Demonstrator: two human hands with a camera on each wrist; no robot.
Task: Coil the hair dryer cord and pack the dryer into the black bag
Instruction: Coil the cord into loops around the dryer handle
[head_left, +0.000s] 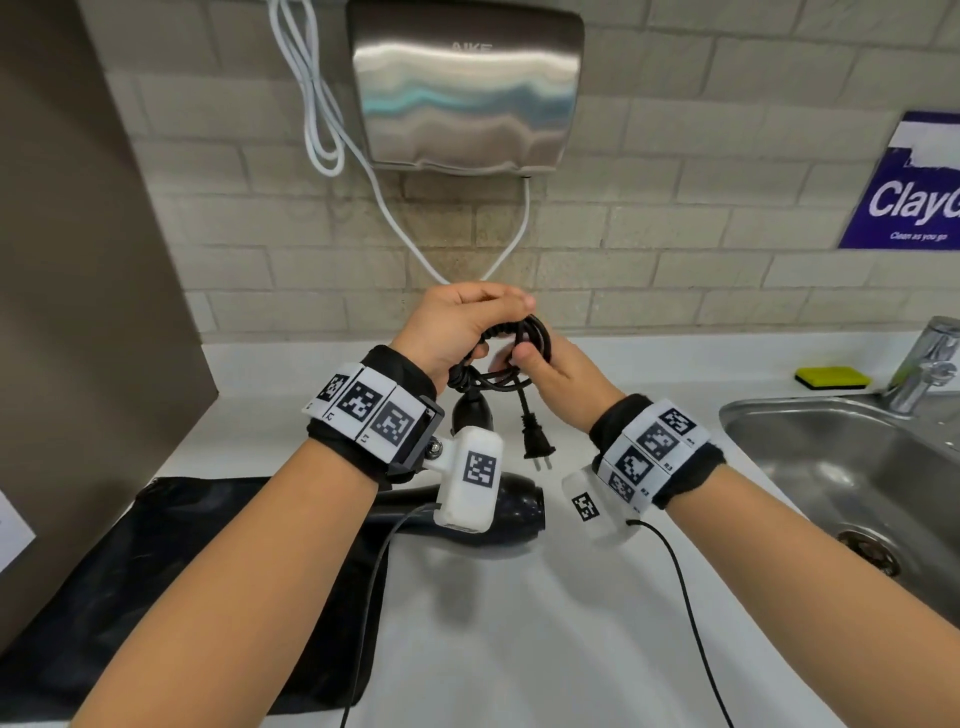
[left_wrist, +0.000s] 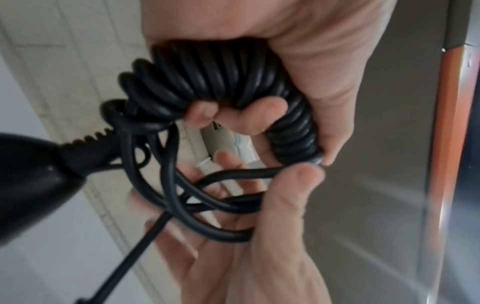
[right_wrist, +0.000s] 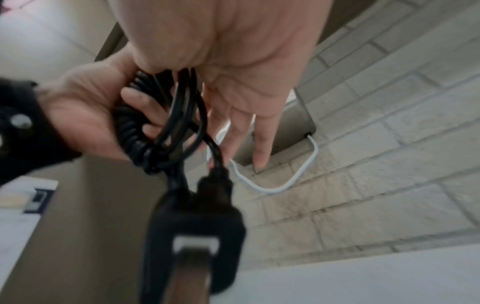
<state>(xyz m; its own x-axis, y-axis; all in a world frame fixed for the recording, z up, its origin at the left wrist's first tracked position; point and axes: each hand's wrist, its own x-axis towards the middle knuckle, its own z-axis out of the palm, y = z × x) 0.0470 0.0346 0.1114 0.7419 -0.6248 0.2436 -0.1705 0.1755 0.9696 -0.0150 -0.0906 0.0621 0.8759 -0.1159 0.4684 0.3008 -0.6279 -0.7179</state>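
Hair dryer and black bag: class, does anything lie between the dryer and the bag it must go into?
Nothing visible does. The hair dryer hangs over the counter right beside the black bag, by the cord which the left hand and right hand grip. The bag lies flat; its opening is not visible.

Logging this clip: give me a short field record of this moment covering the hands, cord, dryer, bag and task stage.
left hand: grips the spiral part of the cord, raised above the counter
right hand: thumb pinches the straight loops against the bundle
cord: black, mostly gathered into loops between both hands
plug: hangs free below the hands
hair dryer: black, hangs from the cord over the counter, outside the bag
black bag: flat on the white counter, at left
stage: coiling nearly done, packing not begun
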